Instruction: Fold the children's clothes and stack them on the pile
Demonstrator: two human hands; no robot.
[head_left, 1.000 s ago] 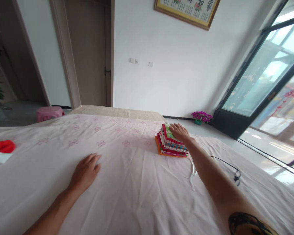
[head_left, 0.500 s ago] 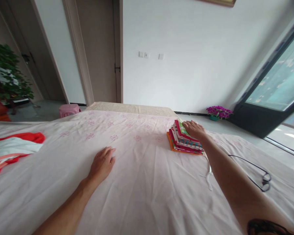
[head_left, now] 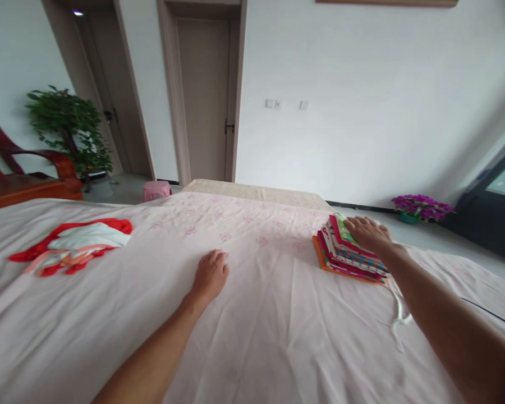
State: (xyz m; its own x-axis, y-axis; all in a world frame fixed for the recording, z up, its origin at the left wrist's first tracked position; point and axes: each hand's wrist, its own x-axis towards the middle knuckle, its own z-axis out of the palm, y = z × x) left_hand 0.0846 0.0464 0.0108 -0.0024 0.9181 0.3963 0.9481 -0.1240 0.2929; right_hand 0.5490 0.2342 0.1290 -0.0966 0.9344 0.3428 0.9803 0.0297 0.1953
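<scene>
On the right, a stack of folded cloths (head_left: 348,255) in red, white, green and orange lies on the pale pink sheet (head_left: 252,303). My right hand (head_left: 368,233) rests flat on top of the stack, fingers stretched out, gripping nothing. White strings (head_left: 399,314) trail from the stack's near right side. Lower down and left of the stack, my left hand (head_left: 211,274) lies on the sheet, fingers loosely bent and holding nothing. Farther left is a crumpled red and white garment (head_left: 84,242), apart from both hands.
A dark thin rod (head_left: 490,313), part of the glasses, shows beyond my right forearm. Past the covered surface stand a pink stool (head_left: 156,191), a wooden chair (head_left: 37,174), a green plant (head_left: 69,132) and purple flowers (head_left: 423,207). A white wall (head_left: 320,146) rises behind.
The view has turned left, so the scene shifts rightward and the wooden chair and whole red and white garment appear. My right hand stays on the stack; my left hand stays on the sheet.
</scene>
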